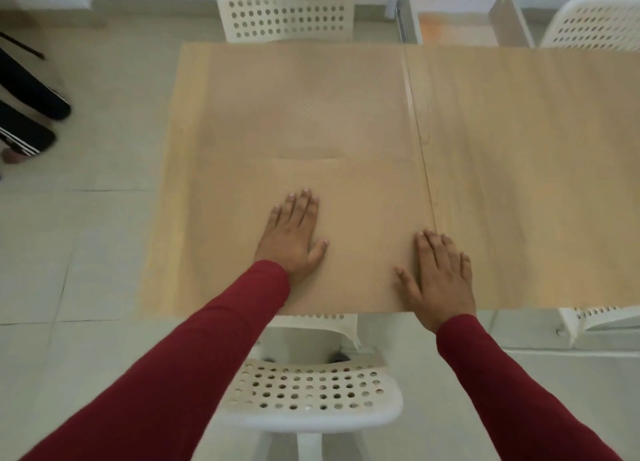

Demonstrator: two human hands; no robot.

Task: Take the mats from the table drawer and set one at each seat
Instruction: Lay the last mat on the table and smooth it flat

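Both hands lie flat, palms down, fingers spread and gripping nothing. The left hand (292, 237) presses on a tan mat (346, 232) spread over the near part of the table (519, 169), and the right hand (441, 275) rests at that mat's right edge, its fingertips reaching the thin line where the mat ends and the lighter wood begins. Red sleeves (194, 353) cover both arms down to the wrists. The mat is almost the same colour as the wood, so its outline is hard to follow; its near edge runs along the near edge of the table, and a faint seam crosses just beyond the left hand. Beyond that seam lies what looks like a second mat (304, 103) on the far side, a dotted texture faintly showing at its middle, though I cannot tell exactly where one sheet stops and the other starts. A white perforated chair (311, 391) stands tucked in directly below the hands, and another white chair (287, 10) faces it across the table. At the far right a third chair (595, 24) shows, and between those two the open drawer (460, 27) juts out from the far side of the table, its inside glowing orange. Off to the left, on the pale tiled floor (86, 252), are someone's dark trouser legs (31, 96).
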